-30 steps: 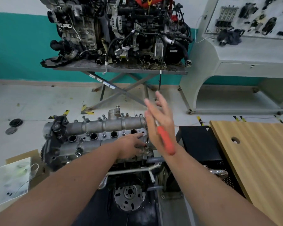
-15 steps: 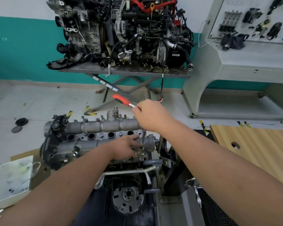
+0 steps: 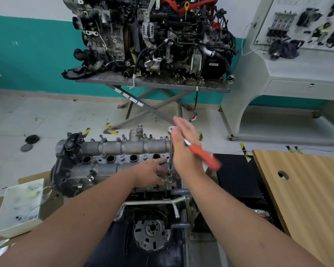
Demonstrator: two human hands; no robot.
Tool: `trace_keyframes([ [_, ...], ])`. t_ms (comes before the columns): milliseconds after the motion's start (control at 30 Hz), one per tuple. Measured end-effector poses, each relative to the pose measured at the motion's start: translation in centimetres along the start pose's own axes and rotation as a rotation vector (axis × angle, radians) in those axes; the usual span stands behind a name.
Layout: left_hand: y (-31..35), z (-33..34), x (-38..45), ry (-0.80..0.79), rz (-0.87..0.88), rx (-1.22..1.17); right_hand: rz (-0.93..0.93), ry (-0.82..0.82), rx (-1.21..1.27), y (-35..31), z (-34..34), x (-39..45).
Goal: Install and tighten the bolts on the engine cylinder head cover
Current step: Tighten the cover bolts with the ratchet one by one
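I see my left hand [image 3: 152,170] resting flat on the cylinder head cover [image 3: 112,160]; my right hand [image 3: 185,145], fingers straight, pushes the red-handled ratchet [image 3: 202,155] at three o'clock. No readable writing.

Ratchet's red handle [image 3: 204,156] motion-blurred, bolt under socket hidden, far engine [image 3: 152,35] cut off at top edge

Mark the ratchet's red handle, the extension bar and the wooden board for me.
red handle [image 3: 204,156], head view, middle of the grip.
extension bar [image 3: 170,160], head view, mid-shaft above the bolt.
wooden board [image 3: 307,189], head view, bare top surface right of the hole.
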State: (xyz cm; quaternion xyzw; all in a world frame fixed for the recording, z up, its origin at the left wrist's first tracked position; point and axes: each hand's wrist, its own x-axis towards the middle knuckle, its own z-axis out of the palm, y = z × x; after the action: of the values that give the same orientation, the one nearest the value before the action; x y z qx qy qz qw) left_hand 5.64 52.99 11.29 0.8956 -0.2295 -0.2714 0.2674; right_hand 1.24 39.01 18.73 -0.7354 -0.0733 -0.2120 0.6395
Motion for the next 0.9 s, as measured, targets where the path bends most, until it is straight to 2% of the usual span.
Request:
trace_keyframes([
  [67,-0.1,0.3,-0.1,0.035,-0.001,-0.019,-0.476,-0.029,-0.425,0.8,-0.2,0.7],
  [100,-0.2,0.5,-0.1,0.062,0.015,-0.036,-0.602,-0.067,-0.589,0.7,-0.2,1.2],
  [133,-0.3,0.6,-0.1,0.084,0.04,-0.057,-0.64,-0.13,-0.735,0.2,-0.3,1.6],
  [200,-0.4,0.5,0.0,0.083,0.035,-0.057,-0.572,-0.292,-1.04,-1.0,-0.3,2.1],
  [267,-0.4,0.3,0.1,0.039,-0.023,-0.039,-0.477,-0.385,-1.234,-2.0,-0.5,2.5],
  [433,-0.3,0.1,0.3,0.0,-0.03,-0.05,-0.339,-0.529,-1.251,-4.0,-0.4,4.2],
  [500,-0.3,0.0,0.3,0.002,-0.024,-0.037,-0.135,-0.541,-1.138,-4.1,-0.3,5.3],
  [567,-0.3,-0.1,0.2,0.002,-0.024,-0.008,0.143,-0.52,-0.845,-4.2,-0.2,6.1],
  [667,-0.3,-0.1,0.2,0.001,-0.017,0.001,0.619,-0.414,-0.079,-3.9,-0.4,5.8],
  [733,-0.3,-0.1,0.2,-0.001,-0.017,-0.01,0.816,-0.311,0.387,-3.2,-0.8,5.1],
  [800,-0.2,-0.1,0.2,-0.004,-0.01,0.008,0.871,-0.168,0.66,-2.3,-1.1,4.4],
  [900,-0.1,-0.3,0.2,-0.012,-0.018,0.009,0.755,0.009,0.817,-1.2,-1.2,3.1],
])
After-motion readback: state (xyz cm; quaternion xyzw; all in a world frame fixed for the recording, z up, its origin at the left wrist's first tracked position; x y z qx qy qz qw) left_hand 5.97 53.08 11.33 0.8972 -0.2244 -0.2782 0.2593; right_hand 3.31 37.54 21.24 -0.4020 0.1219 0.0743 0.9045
